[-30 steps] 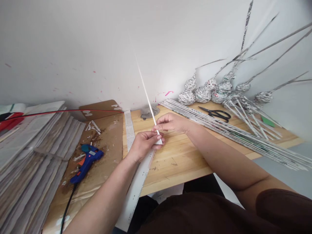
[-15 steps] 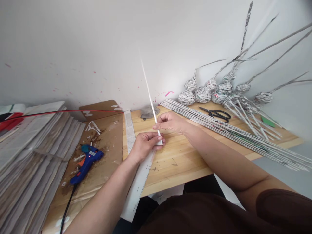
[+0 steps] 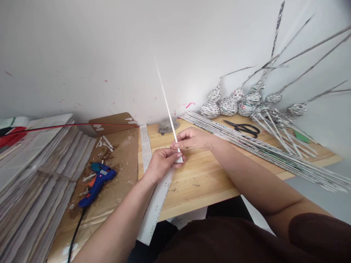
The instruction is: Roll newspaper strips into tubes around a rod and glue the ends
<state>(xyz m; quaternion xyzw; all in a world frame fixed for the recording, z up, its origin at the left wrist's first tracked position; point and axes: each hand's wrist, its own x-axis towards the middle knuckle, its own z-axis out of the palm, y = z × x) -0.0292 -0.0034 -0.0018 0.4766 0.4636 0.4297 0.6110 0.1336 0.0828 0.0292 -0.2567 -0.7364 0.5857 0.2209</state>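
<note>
A thin white rod or paper tube (image 3: 165, 98) slants up and to the left from my hands; its far end blurs against the wall. My left hand (image 3: 162, 164) pinches the rod's lower end together with the top of a long paper strip (image 3: 155, 213). Just above, my right hand (image 3: 193, 139) has its thumb and fingers closed around the rod. The strip runs down from my left hand past the table's front edge. Another printed paper strip (image 3: 146, 148) lies on the table beyond my left hand. Whether the paper wraps the rod is unclear.
At left are a stack of newspaper sheets (image 3: 52, 164) and a blue glue gun (image 3: 98, 182) on cardboard (image 3: 123, 190). To the right lie several rolled paper sticks (image 3: 246, 148) and black scissors (image 3: 245, 128). Woven paper gourd shapes (image 3: 210, 109) stand by the wall.
My right hand has slid slightly down the rod, closer to my left hand. The rod leans a little more left, and the strip's lower end has moved up slightly.
</note>
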